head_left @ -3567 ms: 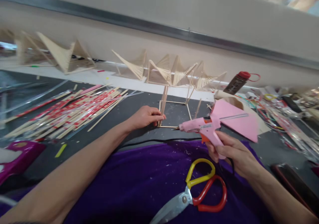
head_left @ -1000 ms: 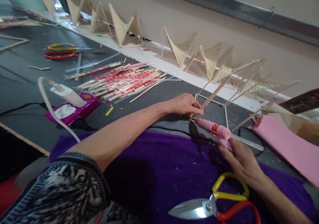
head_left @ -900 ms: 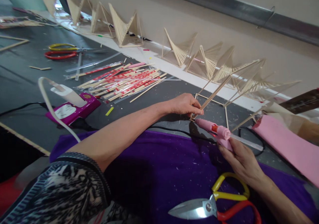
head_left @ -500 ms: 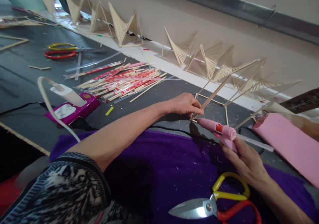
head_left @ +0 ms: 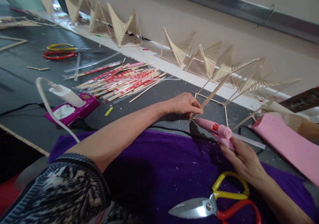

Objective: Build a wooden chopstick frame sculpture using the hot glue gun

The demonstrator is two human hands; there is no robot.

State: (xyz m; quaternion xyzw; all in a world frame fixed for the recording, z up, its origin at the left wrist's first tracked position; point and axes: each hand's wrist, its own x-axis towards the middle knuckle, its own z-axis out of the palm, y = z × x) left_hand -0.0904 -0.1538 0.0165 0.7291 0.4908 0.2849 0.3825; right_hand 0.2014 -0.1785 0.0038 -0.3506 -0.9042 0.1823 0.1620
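My left hand [head_left: 185,103] pinches the lower end of a slanting wooden stick [head_left: 211,92], part of a stick frame [head_left: 211,99] standing on the dark table. In my right hand [head_left: 243,157] is a pink hot glue gun [head_left: 215,130], with a clear glue stick poking out of its back. The gun's dark nozzle is at the frame's near corner, just below my left fingertips; whether it touches the wood I cannot make out. Large scissors [head_left: 199,206] with one yellow and one red handle lie on the purple cloth [head_left: 139,177] below my right hand.
Wrapped chopsticks [head_left: 124,81] lie in a heap at the centre left. A purple power strip [head_left: 74,109] with a white plug sits nearer me. Other scissors [head_left: 61,51] lie farther off. Several stick models [head_left: 123,28] line the wall. At right is a pink cloth-like piece [head_left: 286,141].
The glue gun in my right hand has shifted slightly left, bringing its nozzle closer to the frame's corner. My left hand has stayed almost in place.
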